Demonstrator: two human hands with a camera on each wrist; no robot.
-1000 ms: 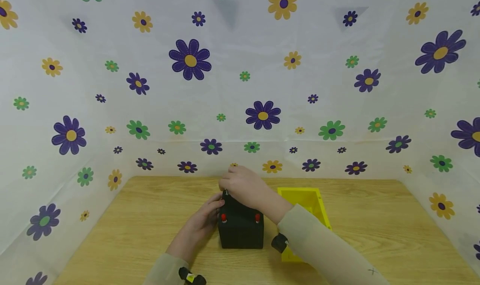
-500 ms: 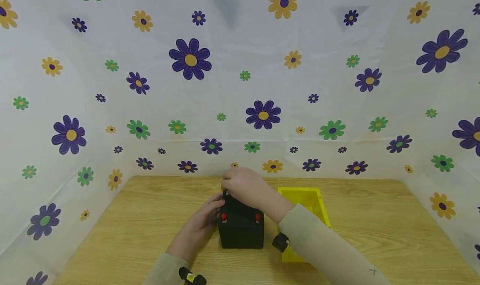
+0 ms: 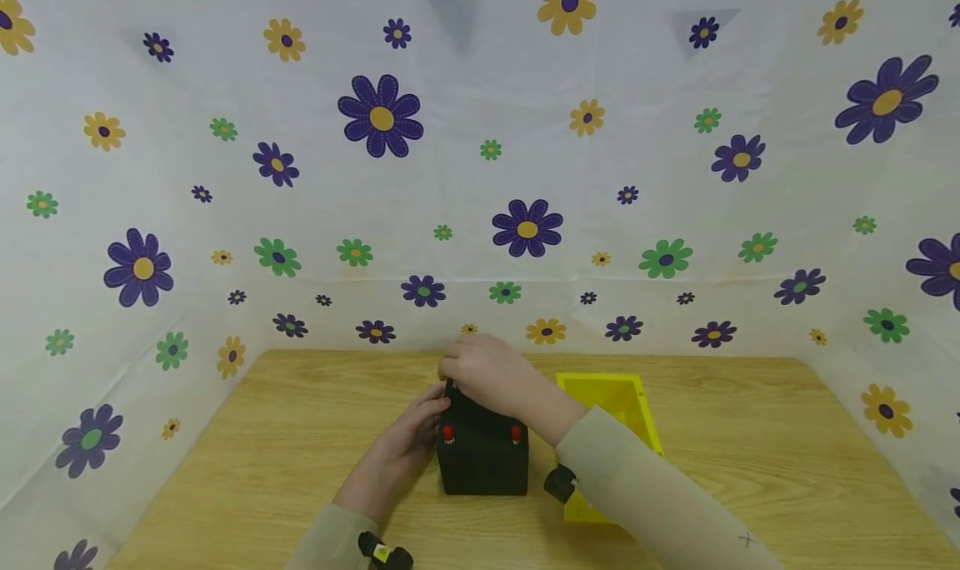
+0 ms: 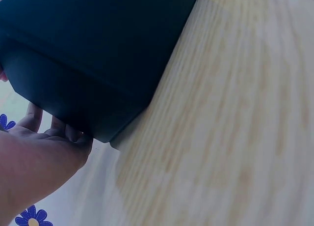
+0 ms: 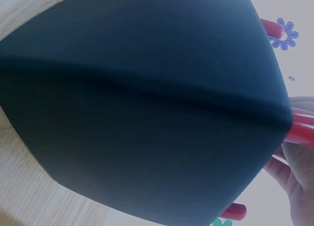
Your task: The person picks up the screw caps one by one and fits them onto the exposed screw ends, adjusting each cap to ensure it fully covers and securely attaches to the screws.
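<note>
A black box (image 3: 483, 462) sits on the table, with red-capped toggle switches (image 3: 447, 434) at its top corners. My left hand (image 3: 408, 432) holds the box at its far left side, thumb near the top edge. In the left wrist view its bent fingers (image 4: 56, 127) lie against the dark wall. My right hand (image 3: 487, 374) reaches across the top and pinches at the far-left switch, whose metal base shows just under the fingertips while its cap is hidden. The right wrist view shows the black box (image 5: 147, 118) large, with several red caps (image 5: 233, 211) along its edge.
A yellow bin (image 3: 600, 395) stands right of the box, partly covered by my right forearm. The wooden table (image 3: 322, 403) spreads on both sides. A white flower-printed sheet (image 3: 465, 187) hangs behind it and along the sides.
My right hand's fingers shift slightly right and then back left at the far-left switch. The left hand and the box stay put.
</note>
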